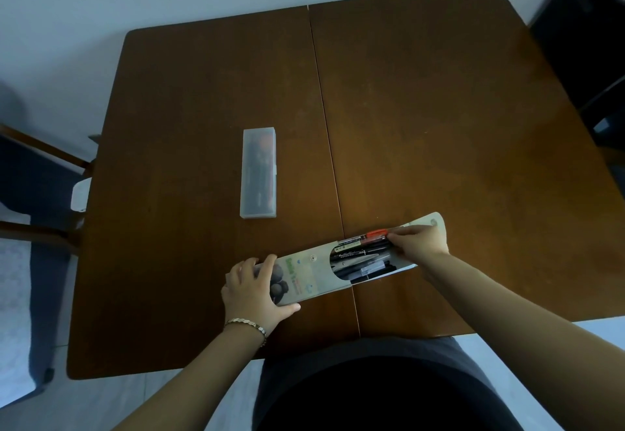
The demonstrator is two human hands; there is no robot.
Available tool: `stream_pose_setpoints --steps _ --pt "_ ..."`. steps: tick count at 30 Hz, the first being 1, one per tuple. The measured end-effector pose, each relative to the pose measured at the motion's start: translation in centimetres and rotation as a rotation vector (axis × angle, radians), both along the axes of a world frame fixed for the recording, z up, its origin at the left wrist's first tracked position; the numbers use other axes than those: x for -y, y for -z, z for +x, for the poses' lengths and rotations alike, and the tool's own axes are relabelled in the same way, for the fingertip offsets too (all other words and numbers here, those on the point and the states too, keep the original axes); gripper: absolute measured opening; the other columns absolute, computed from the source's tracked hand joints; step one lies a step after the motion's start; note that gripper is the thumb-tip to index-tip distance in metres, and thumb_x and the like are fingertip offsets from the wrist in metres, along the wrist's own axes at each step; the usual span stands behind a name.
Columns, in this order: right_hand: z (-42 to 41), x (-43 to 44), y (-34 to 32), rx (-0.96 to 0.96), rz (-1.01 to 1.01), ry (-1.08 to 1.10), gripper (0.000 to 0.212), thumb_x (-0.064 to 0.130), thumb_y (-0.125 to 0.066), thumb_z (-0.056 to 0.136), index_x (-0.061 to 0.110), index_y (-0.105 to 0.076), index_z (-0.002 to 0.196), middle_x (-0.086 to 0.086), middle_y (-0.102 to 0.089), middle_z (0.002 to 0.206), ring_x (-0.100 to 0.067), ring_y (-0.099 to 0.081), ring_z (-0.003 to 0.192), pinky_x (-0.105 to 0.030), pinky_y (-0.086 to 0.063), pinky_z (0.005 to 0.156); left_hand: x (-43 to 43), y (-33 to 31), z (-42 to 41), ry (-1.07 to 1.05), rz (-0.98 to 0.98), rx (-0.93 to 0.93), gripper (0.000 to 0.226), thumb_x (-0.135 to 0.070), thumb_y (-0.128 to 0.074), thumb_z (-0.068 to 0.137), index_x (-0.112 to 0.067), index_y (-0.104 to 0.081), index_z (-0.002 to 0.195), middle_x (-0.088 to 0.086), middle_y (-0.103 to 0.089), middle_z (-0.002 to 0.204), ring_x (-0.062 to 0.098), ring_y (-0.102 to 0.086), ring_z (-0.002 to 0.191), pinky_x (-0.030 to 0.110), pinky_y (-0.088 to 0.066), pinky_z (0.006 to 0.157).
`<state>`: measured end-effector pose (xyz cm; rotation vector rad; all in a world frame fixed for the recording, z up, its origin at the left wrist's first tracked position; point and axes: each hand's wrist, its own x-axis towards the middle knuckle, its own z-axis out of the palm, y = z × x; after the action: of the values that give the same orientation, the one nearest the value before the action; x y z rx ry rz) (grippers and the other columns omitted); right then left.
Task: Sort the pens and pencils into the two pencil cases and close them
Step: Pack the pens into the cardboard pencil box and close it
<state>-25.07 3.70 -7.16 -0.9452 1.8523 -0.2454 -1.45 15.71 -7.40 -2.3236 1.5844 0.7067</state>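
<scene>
Seemingly the sorting is almost done: left of the table seam, the clear plastic case lies shut with dark contents. Across the seam lies the pouch, flap open, pens showing. The left hand grips its closed end. The right hand curls onto the pen ends; pinching or pushing, I cannot tell. Closing the flap remains.

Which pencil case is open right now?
The printed case, nearer you: its flap is folded back, pens showing. The clear case is shut.
</scene>
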Motion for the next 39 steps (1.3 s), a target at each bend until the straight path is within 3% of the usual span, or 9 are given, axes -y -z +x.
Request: stream_pose_setpoints --steps 7,12,16,19,22,26,33,36,39 --pt "0.2 -0.1 -0.4 0.015 0.014 -0.127 0.039 -0.003 -0.038 0.091 0.009 -0.065 0.116 -0.013 -0.064 0.108 -0.019 -0.054 0.088 -0.034 -0.049 0.091 0.0 -0.1 0.0 0.01 0.0 0.006 0.094 -0.067 -0.063 0.066 -0.034 -0.02 0.142 0.003 -0.025 0.148 0.025 -0.019 0.138 0.041 -0.033 0.107" --pt "1.2 -0.8 -0.2 -0.015 -0.024 -0.187 0.045 0.0 -0.031 0.089 0.013 -0.06 0.122 -0.004 -0.057 0.085 -0.029 -0.061 0.09 -0.039 -0.052 0.086 0.2 -0.3 0.0 0.015 0.014 0.004 0.094 -0.067 -0.062 0.066 -0.034 -0.019 0.143 0.003 -0.024 0.148 0.025 -0.019 0.139 0.042 -0.031 0.109" --pt "1.3 -1.2 -0.3 0.037 -0.052 -0.221 0.028 0.02 -0.044 0.095 0.013 -0.063 0.115 -0.004 -0.064 0.083 -0.025 -0.063 0.082 -0.042 -0.054 0.08 0.1 -0.2 0.1 0.017 0.014 0.003 0.093 -0.067 -0.062 0.067 -0.034 -0.019 0.142 0.003 -0.023 0.148 0.025 -0.019 0.138 0.042 -0.031 0.109" --pt "1.5 -1.6 -0.1 0.018 -0.08 -0.222 0.035 0.034 -0.057 0.09 0.011 -0.062 0.116 -0.006 -0.069 0.093 -0.025 -0.067 0.084 -0.037 -0.057 0.068 0.3 -0.2 0.2 0.024 0.01 0.0 0.093 -0.067 -0.062 0.066 -0.034 -0.02 0.142 0.003 -0.024 0.147 0.025 -0.019 0.138 0.042 -0.032 0.109" --pt "2.2 -1.7 0.1 -0.021 -0.137 -0.206 0.04 0.032 -0.063 0.087 0.007 -0.059 0.118 -0.008 -0.067 0.104 -0.017 -0.062 0.079 -0.022 -0.05 0.055 0.3 -0.2 0.2 0.027 0.009 0.003 0.092 -0.067 -0.062 0.067 -0.034 -0.019 0.142 0.002 -0.024 0.147 0.025 -0.019 0.138 0.042 -0.032 0.109" --pt "2.7 -1.8 0.0 -0.033 -0.159 -0.17 0.032 0.029 -0.062 0.088 0.006 -0.063 0.111 -0.004 -0.062 0.091 -0.009 -0.055 0.065 -0.016 -0.04 0.046 0.3 -0.2 0.2 0.031 0.008 0.006 0.092 -0.067 -0.061 0.067 -0.034 -0.018 0.142 0.002 -0.023 0.148 0.024 -0.019 0.139 0.041 -0.032 0.11" --pt "2.0 -1.3 -0.6 -0.017 -0.11 -0.217 0.035 0.028 -0.066 0.085 0.009 -0.062 0.114 -0.006 -0.066 0.101 -0.014 -0.059 0.077 -0.021 -0.049 0.058 0.2 -0.1 0.2 0.026 0.006 0.002 0.092 -0.067 -0.062 0.066 -0.034 -0.02 0.142 0.003 -0.024 0.147 0.026 -0.019 0.138 0.042 -0.032 0.109" --pt "0.8 -0.6 -1.3 0.064 -0.028 -0.232 0.036 0.024 -0.065 0.086 0.009 -0.06 0.118 -0.008 -0.066 0.107 -0.019 -0.063 0.088 -0.029 -0.055 0.076 0.2 0.0 0.2 0.024 -0.003 -0.002 0.093 -0.067 -0.063 0.065 -0.034 -0.021 0.141 0.003 -0.025 0.147 0.026 -0.02 0.137 0.041 -0.033 0.107" --pt "-0.6 -0.3 -1.7 0.076 0.08 -0.235 0.03 0.02 -0.057 0.09 0.003 -0.059 0.115 -0.009 -0.06 0.092 -0.017 -0.055 0.078 -0.027 -0.046 0.073 0.1 0.0 0.2 0.018 -0.003 0.004 0.094 -0.068 -0.063 0.065 -0.034 -0.021 0.142 0.003 -0.024 0.148 0.025 -0.02 0.138 0.041 -0.034 0.107"
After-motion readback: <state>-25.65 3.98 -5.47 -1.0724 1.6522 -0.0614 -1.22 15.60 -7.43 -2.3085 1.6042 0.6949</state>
